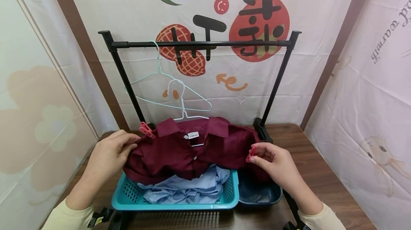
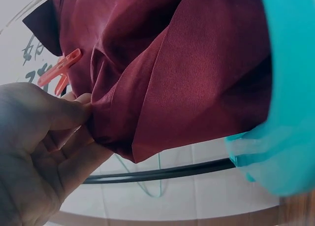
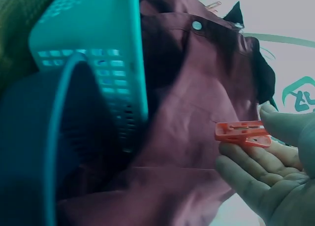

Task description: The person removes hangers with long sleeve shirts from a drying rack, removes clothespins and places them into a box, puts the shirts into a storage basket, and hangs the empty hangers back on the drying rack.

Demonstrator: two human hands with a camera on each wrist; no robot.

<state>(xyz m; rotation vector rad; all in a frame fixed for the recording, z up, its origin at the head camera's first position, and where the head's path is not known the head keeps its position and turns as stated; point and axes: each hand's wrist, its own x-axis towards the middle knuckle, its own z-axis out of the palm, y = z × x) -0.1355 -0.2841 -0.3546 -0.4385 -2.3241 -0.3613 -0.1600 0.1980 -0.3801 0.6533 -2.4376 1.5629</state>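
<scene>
A maroon shirt (image 1: 212, 151) with a collar and white buttons lies draped over the teal basket, a white hanger (image 1: 184, 110) inside its neck. My left hand (image 1: 110, 158) pinches the shirt's shoulder at the left; the left wrist view shows the cloth between thumb and fingers. Just beside those fingers a red clothespin (image 1: 147, 130) is clipped on the shirt. Over at the right shoulder my right hand (image 1: 277, 160) holds a second red clothespin (image 3: 241, 132) between thumb and fingers, in front of the cloth.
Light blue cloth (image 1: 189, 187) fills the teal basket (image 1: 174, 206). A dark blue bin (image 1: 260, 199) stands to its right, partly under the shirt. Behind rises a black rack (image 1: 205, 44), with a mint green hanger (image 1: 173, 106) on its bar. Everything stands on a wooden table (image 1: 298, 133).
</scene>
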